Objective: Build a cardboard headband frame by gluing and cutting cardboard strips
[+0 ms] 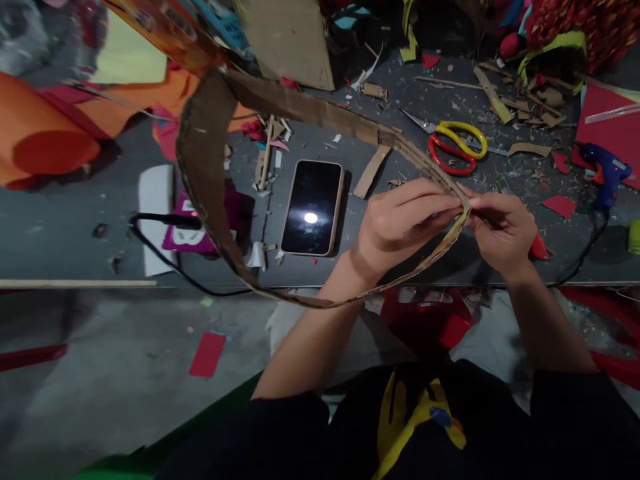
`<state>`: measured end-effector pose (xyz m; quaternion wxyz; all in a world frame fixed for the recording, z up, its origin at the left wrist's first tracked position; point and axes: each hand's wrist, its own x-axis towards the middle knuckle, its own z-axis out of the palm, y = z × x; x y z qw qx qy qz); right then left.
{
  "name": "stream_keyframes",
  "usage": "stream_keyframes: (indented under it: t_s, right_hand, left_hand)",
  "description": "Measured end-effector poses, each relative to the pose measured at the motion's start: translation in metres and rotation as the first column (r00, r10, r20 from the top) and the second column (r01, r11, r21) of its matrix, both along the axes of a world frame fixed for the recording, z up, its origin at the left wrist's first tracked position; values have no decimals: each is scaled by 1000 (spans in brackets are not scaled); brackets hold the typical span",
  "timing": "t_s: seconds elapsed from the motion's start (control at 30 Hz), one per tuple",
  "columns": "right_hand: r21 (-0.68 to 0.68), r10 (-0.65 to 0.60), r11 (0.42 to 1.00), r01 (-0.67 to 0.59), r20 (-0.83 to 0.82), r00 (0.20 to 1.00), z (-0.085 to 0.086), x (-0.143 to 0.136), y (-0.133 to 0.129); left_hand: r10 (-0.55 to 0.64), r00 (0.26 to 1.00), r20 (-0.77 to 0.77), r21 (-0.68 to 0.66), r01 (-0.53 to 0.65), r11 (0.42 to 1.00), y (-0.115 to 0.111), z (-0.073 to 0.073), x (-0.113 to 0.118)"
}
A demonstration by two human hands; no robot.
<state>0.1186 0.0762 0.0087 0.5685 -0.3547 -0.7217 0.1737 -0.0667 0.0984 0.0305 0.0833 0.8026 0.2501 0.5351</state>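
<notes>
A long cardboard strip point(320, 115) is bent into a large teardrop-shaped loop above the table's front edge. Where its sides come together at the right, both hands pinch it. My left hand point(405, 220) reaches through the loop, its fingers closed on the cardboard near the pointed end. From the right, my right hand point(503, 227) grips the tip between thumb and fingers. Just beyond the hands lie scissors point(457, 147) with one yellow and one red handle. A phone point(314, 208) lies face up, seen within the loop.
A blue glue gun point(605, 170) with a black cord stands at the right. An orange cone-like roll point(45, 137) lies at the left, near a purple box point(233, 217) with a plugged-in cable. Cardboard and paper scraps litter the dark table point(75, 233). A cardboard piece point(285, 43) is at the back.
</notes>
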Motion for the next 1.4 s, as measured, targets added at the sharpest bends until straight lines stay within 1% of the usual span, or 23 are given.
stream_keyframes:
  t_s: [0.13,0.23,0.33,0.47,0.57,0.67,0.73,0.8,0.93,1.1,1.17,1.3,1.4]
  right_hand:
    - [-27,-23,999,24,26,999,2,-2,-1]
    - [-38,-33,999,35,50,998,5,-3,-2]
    - [-33,-19,999,21,66,998,6,-2,-2]
    - [-19,-2,1000,4,65,998,4,0,-1]
    - [-35,27,999,-26,18,999,2,0,-1]
    - [-67,65,995,-70,-77,995,1,-2,-2]
    - [-76,88,992,-99,-136,987,1,-4,-3]
    - [-85,73,993,-87,-154,985,1,-5,-3]
    - [-87,4,996,-13,-94,996,-1,-1,-2]
    - [-54,29,998,-33,-75,997,1,3,0]
    - [-56,25,998,-29,-64,998,4,3,0]
    - [-44,27,999,-28,-18,999,10,5,0]
    - [-58,14,998,-11,52,999,12,8,0]
  left_hand:
    - [-47,999,2,-26,47,999,-1,2,-1]
    - [-73,997,-40,-25,72,997,-3,5,-3]
    - [-61,991,-120,-20,59,998,-4,6,-5]
    - [-33,981,-193,-31,27,999,-3,5,-7]
    - [9,978,-210,23,-4,1000,-4,7,-7]
    - [51,978,-200,90,-34,995,-7,8,-5]
    - [69,983,-173,111,-50,993,-9,8,-3]
    - [73,988,-136,107,-59,993,-10,6,-2]
    - [78,994,-82,70,-73,995,-9,4,1]
    - [59,994,-94,60,-53,997,-6,2,1]
    - [49,994,-101,24,-47,999,-6,1,1]
    - [-4,984,-177,-60,-7,998,-7,0,0]
    - [-14,973,-229,-63,0,998,-8,1,1]
